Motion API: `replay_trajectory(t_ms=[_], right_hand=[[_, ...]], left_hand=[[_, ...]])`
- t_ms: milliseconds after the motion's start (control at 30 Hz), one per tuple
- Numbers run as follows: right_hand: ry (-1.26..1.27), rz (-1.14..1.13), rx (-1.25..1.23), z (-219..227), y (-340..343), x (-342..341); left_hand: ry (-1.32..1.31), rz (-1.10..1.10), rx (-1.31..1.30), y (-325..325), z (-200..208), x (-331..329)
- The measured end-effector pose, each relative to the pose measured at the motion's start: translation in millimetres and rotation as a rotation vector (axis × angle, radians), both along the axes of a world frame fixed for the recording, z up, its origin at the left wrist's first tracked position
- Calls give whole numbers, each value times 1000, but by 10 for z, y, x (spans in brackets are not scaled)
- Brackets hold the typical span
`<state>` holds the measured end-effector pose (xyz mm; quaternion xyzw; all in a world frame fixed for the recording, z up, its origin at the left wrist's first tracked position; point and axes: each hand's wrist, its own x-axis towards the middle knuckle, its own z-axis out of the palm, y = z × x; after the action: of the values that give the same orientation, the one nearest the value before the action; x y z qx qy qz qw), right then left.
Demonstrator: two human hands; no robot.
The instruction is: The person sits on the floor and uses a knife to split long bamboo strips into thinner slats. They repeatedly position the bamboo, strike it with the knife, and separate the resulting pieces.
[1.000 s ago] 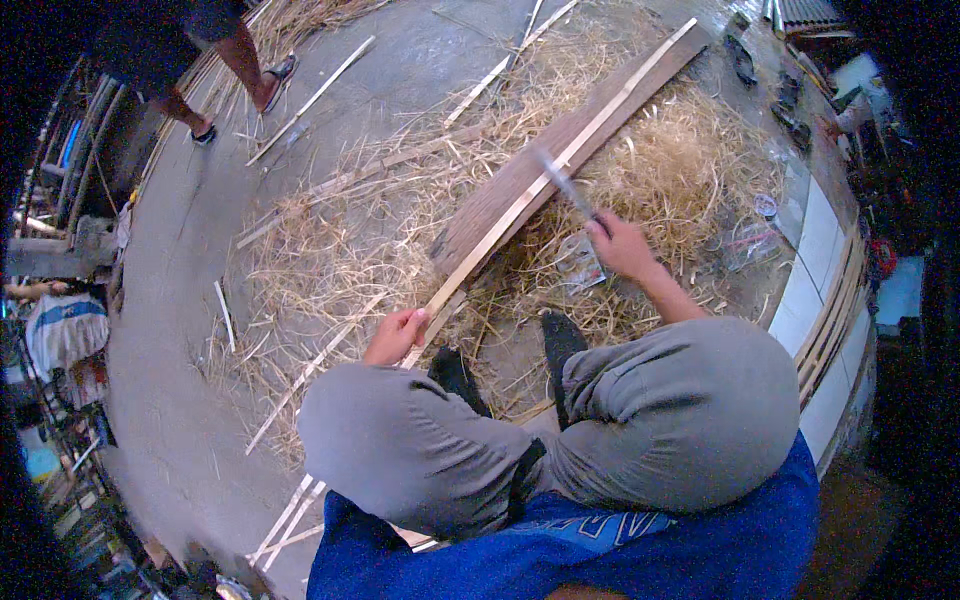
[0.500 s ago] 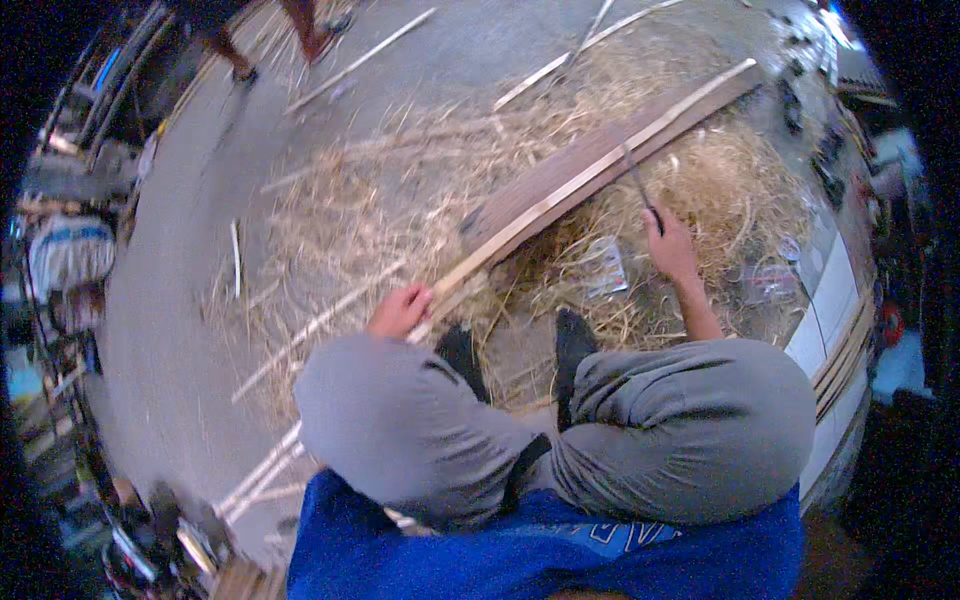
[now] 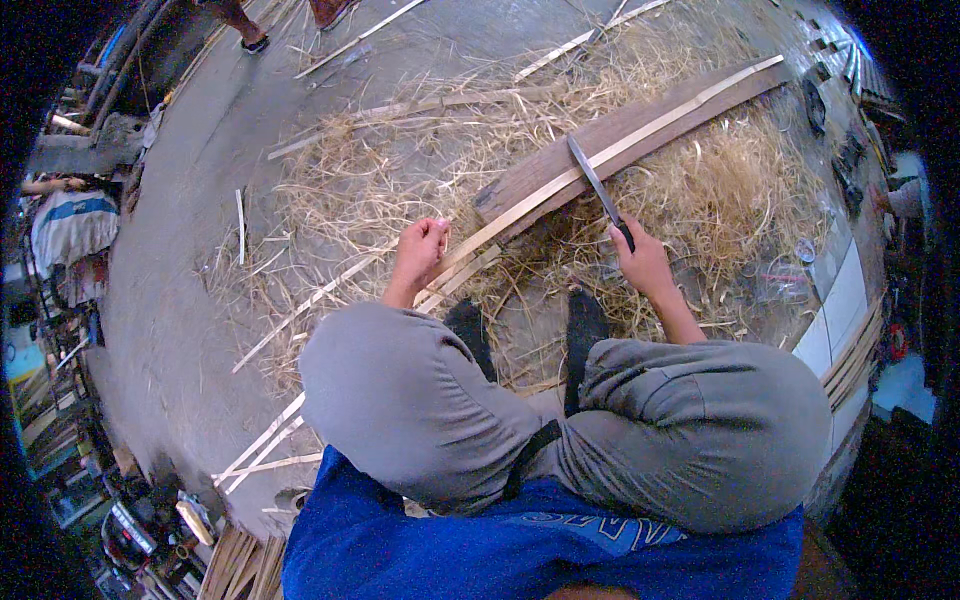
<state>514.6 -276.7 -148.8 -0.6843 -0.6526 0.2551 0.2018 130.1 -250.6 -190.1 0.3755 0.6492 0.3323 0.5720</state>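
Observation:
A long pale wooden strip (image 3: 693, 106), which looks like split bamboo, lies along a dark brown board (image 3: 545, 172) slanting up to the right. My right hand (image 3: 645, 262) is closed round the black handle of a knife (image 3: 596, 182). The knife's blade crosses over the strip, its tip pointing up and left. My left hand (image 3: 422, 250) is beside the strip's near end, fingers curled together. A tiny pale bit may show at its fingertips, too small to name.
Curly shavings (image 3: 715, 190) cover the floor around the board. More pale strips (image 3: 318, 300) lie at the left and far side. My feet (image 3: 588, 325) are close to the board's near side. Another person's foot (image 3: 255, 44) shows at the far left. A white sack (image 3: 75, 228) stands leftward.
My right hand and the knife have moved left and nearer along the strip. My left hand has risen from the strip's near end, where it gripped before. The view has shifted slightly.

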Motion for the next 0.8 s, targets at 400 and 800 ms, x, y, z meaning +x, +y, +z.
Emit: replay_trajectory(t_ms=[400, 800], right_hand=[[-49, 1, 38, -106, 30, 80], [-10, 17, -19, -35, 22, 39]], left_hand=[[994, 443, 575, -233, 119, -1766], [156, 9, 27, -997, 235, -559]])
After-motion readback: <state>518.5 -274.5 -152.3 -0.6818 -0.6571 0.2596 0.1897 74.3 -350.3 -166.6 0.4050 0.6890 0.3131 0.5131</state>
